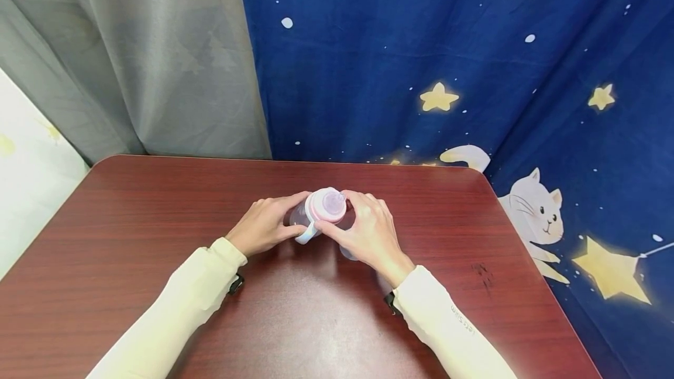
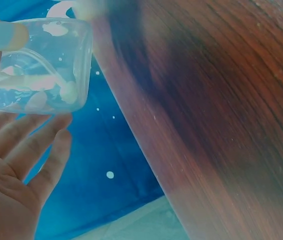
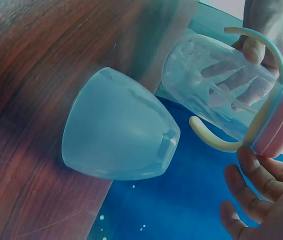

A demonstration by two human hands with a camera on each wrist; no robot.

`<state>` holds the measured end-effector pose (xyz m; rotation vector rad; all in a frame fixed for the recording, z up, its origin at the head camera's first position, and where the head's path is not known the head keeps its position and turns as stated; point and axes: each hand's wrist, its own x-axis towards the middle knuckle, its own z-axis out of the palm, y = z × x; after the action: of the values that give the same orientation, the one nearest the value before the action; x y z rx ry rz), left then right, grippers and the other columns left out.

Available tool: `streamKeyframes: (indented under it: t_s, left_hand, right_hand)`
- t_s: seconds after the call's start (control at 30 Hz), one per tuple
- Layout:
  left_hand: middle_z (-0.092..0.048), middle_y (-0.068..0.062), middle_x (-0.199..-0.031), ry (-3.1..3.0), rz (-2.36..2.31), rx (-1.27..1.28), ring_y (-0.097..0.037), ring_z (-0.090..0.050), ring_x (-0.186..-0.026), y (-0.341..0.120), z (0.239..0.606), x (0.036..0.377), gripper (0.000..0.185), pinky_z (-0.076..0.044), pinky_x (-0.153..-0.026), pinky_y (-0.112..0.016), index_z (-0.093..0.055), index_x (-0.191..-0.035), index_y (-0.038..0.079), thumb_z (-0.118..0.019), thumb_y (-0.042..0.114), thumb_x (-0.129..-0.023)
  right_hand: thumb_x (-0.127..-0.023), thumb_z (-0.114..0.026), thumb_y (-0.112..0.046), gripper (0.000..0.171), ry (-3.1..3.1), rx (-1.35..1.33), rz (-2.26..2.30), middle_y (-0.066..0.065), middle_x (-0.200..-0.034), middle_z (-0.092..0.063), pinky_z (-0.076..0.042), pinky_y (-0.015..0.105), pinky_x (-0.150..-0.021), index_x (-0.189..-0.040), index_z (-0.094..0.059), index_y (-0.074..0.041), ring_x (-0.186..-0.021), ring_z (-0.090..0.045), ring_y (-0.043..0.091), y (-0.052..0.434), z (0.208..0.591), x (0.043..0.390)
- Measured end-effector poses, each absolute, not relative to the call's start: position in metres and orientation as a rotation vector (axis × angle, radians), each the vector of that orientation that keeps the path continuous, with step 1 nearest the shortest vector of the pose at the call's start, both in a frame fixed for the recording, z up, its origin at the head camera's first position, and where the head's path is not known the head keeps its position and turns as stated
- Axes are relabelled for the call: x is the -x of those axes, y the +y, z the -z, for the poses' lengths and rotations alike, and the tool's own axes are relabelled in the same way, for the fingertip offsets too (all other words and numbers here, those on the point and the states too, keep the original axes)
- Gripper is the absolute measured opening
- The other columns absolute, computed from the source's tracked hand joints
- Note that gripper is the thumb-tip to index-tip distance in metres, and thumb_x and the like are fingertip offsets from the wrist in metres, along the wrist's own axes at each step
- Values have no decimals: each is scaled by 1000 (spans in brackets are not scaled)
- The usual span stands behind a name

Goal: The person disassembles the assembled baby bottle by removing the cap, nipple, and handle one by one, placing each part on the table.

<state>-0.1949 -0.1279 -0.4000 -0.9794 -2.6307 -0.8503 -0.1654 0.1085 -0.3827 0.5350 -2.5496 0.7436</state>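
Note:
A clear baby bottle (image 1: 326, 208) with a pink collar (image 1: 316, 209), a teat and pale handles stands near the middle of the dark red table (image 1: 131, 238). My left hand (image 1: 265, 224) grips the bottle's body from the left, its fingers showing through the plastic in the right wrist view. From the right, my right hand (image 1: 368, 230) holds the pink collar (image 3: 279, 125) between thumb and fingers. In the left wrist view the bottle's base (image 2: 41, 65) sits just above my left palm (image 2: 6, 170). A translucent cap (image 3: 116, 130) lies on its side on the table by the right hand.
A grey curtain (image 1: 131, 57) hangs behind the table at the left. A dark blue cloth with stars and a cat (image 1: 447, 45) hangs at the back and right. The table's far edge lies close behind the bottle.

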Motion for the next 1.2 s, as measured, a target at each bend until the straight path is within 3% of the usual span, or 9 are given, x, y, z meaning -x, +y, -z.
streamKeyframes:
  t_s: [0.63,0.97,1.2]
  left_hand:
    - [-69,2,-94,-2646,844,1003,-12,-57,-71,-127,399,194,58,-45,-62,-32,-58,-134,23,-77,24,-79]
    - [-65,10,-89,-2657,896,1034,-16,-56,-67,-129,399,194,59,-42,-57,-30,-57,-133,28,-80,24,-79]
    - [-69,9,-100,-2662,901,1032,-15,-59,-73,-129,399,195,61,-45,-61,-30,-57,-135,26,-82,24,-79]
  right_hand:
    - [-77,-73,-61,61,-2563,-576,-766,-2,-108,-65,-44,38,-85,-116,-65,-15,-99,-60,18,109,380,168]
    - [-82,-75,-52,59,-2578,-818,-877,-6,-118,-58,-43,40,-90,-128,-58,-19,-107,-55,12,121,378,172]
    - [-83,-76,-47,64,-2654,-924,-942,-5,-129,-52,-44,42,-96,-138,-53,-23,-112,-53,14,127,374,175]
